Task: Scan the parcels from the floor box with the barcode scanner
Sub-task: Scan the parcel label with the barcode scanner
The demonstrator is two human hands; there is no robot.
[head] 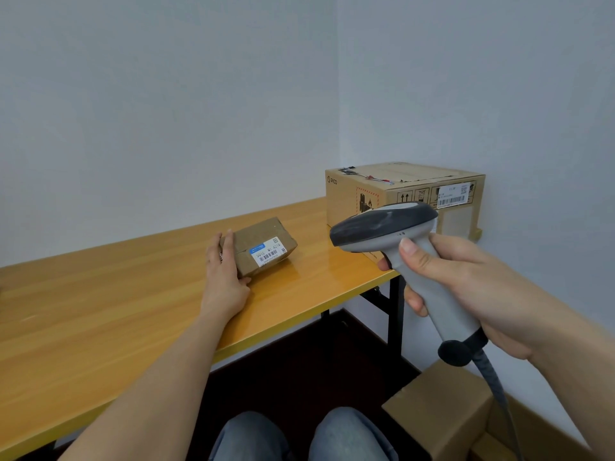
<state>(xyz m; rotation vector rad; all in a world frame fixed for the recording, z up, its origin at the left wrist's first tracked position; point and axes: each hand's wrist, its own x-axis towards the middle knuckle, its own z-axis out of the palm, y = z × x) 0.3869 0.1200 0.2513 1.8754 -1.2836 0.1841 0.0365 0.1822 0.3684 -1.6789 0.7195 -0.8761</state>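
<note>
A small brown parcel (264, 246) lies on the yellow wooden table (100, 314), its white barcode label facing up and toward me. My left hand (225, 271) rests flat against the parcel's left end, fingers along its side and thumb at its near corner. My right hand (472, 291) grips the handle of a grey barcode scanner (392, 232), held in the air off the table's right edge. The scanner's dark head points left toward the parcel. Its cable hangs down at the right.
A large cardboard box (416, 194) with printed labels stands at the table's far right end against the wall. An open cardboard box flap (439, 414) shows on the floor at lower right. My knees are under the table edge; black table legs stand behind them.
</note>
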